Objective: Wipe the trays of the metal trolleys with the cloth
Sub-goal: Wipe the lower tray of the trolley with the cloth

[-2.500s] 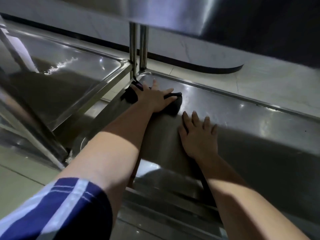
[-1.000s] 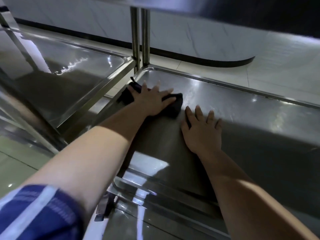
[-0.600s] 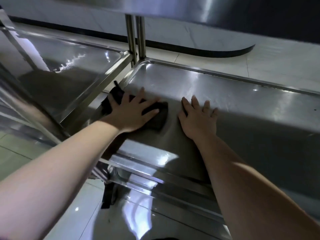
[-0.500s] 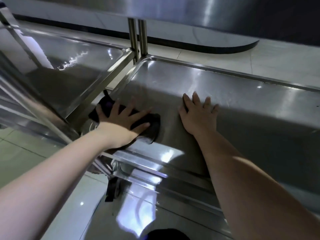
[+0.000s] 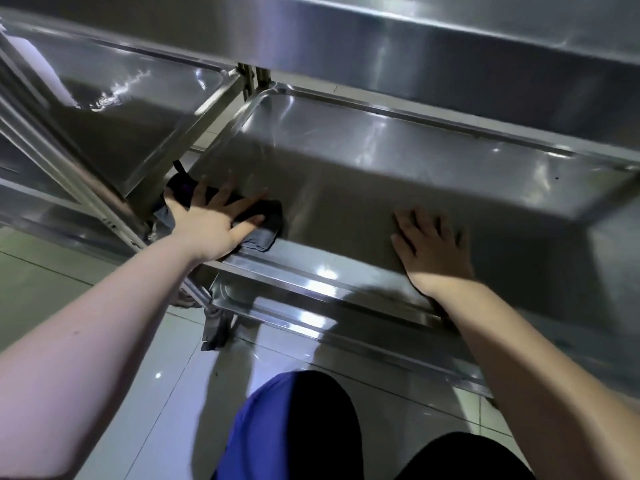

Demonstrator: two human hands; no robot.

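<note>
A dark cloth (image 5: 265, 221) lies at the near left corner of a steel trolley tray (image 5: 381, 161). My left hand (image 5: 214, 220) presses flat on the cloth with fingers spread. Further right, near the tray's front edge, my right hand (image 5: 431, 247) rests flat on the bare metal, fingers straight. Part of the cloth is hidden under my left palm.
A second trolley's tray (image 5: 131, 98) stands to the left, its posts (image 5: 252, 81) beside the corner. An upper shelf (image 5: 415, 39) overhangs the tray. A lower tray (image 5: 311, 317) sits beneath. My knees (image 5: 294, 427) are over the tiled floor (image 5: 45, 282).
My left hand has dragged the cloth from the tray's far left corner back to its near left corner. My right hand has slid right along the front edge. The view has tilted down.
</note>
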